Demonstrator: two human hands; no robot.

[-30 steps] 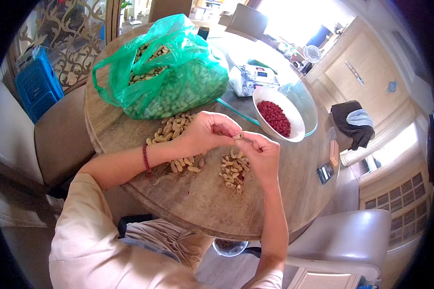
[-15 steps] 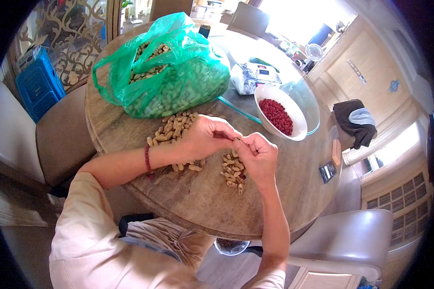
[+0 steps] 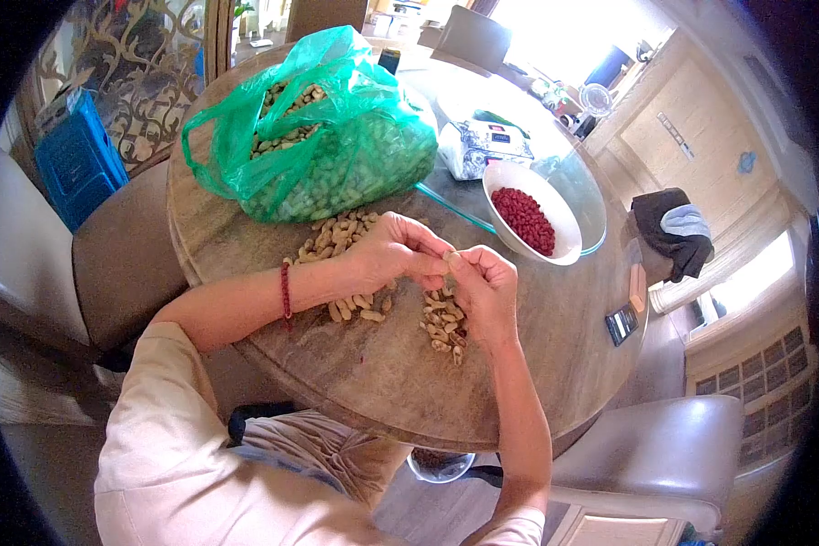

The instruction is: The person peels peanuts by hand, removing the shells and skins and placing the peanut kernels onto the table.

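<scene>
My left hand (image 3: 396,253) and my right hand (image 3: 485,289) meet above the table, fingertips pinched together around a peanut (image 3: 448,257) that is mostly hidden. Beneath and behind my left hand spreads a heap of unshelled peanuts (image 3: 335,234). Below my right hand lies a smaller pile of peanut shells (image 3: 442,320). A white bowl (image 3: 569,238) of red-skinned peanut kernels (image 3: 523,218) stands beyond my right hand, tilted in view. Past my left hand, a green plastic bag (image 3: 359,146) bulges with more unshelled peanuts.
On the round table (image 3: 537,382) are a tissue pack (image 3: 482,150), a glass tray (image 3: 594,205) under the bowl, and a phone (image 3: 621,324) near the right edge. A bin (image 3: 439,466) sits below the table's front edge. Chairs (image 3: 646,446) stand around.
Both hands stay pinched together over the table, with their fingers shifted slightly. The whole view has moved a little; the bag, bowl and piles look the same.
</scene>
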